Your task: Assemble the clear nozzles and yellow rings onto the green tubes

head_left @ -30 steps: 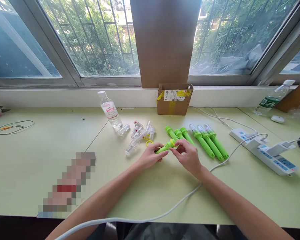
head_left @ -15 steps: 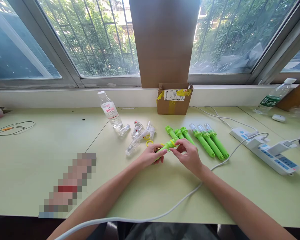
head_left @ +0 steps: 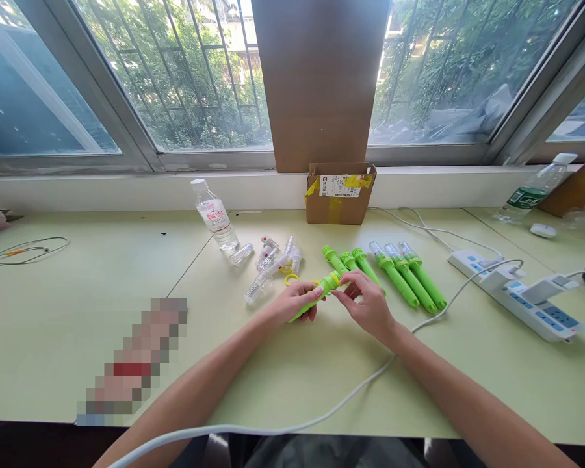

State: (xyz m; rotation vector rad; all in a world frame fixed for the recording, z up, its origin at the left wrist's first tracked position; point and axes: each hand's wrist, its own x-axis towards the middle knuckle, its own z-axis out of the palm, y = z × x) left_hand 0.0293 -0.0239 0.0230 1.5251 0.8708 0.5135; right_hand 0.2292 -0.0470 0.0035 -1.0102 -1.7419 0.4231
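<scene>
My left hand is wrapped round a green tube that lies at a slant, its threaded end up and to the right. At that end sits a yellow ring, pinched by the fingertips of my right hand. Just behind my hands lie several green tubes without clear tops. To their right are three green tubes with clear tops. Left of my hands are several clear plastic pieces and loose yellow rings.
A water bottle stands behind the clear pieces, and an open cardboard box is at the wall. On the right lies a power strip. A white cable crosses in front of my hands over my right forearm.
The green tube has shifted slightly in my left hand, and more of its lower end shows below the palm. My right hand stays almost in place at the yellow ring.
</scene>
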